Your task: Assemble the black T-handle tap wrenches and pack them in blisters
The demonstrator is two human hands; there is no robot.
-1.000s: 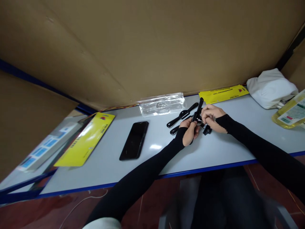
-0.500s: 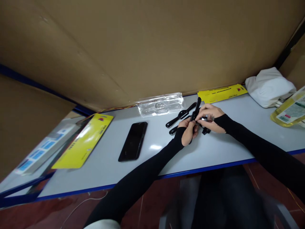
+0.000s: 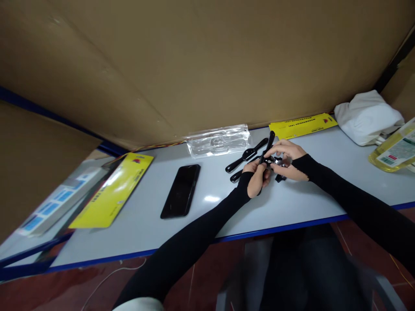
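My left hand (image 3: 257,178) is closed round the lower end of a black handled tool (image 3: 268,147), holding it upright over the white table (image 3: 292,203). My right hand (image 3: 285,156) pinches a small part at the tool's middle, fingers curled. Two more black handled tools (image 3: 247,156) lie flat on the table just left of my hands. A small black piece (image 3: 280,177) rests under my right wrist.
A black phone (image 3: 180,190) lies face up to the left. A clear plastic blister pack (image 3: 218,141) sits by the cardboard wall. Yellow cards (image 3: 112,192) lie at left, yellow cards (image 3: 303,123) also at far right. A white cloth (image 3: 366,115) and an oil bottle (image 3: 394,149) are at the right edge.
My right hand's fingers shifted slightly on the middle of the tool. The view drifted a little; my left hand keeps the same hold.
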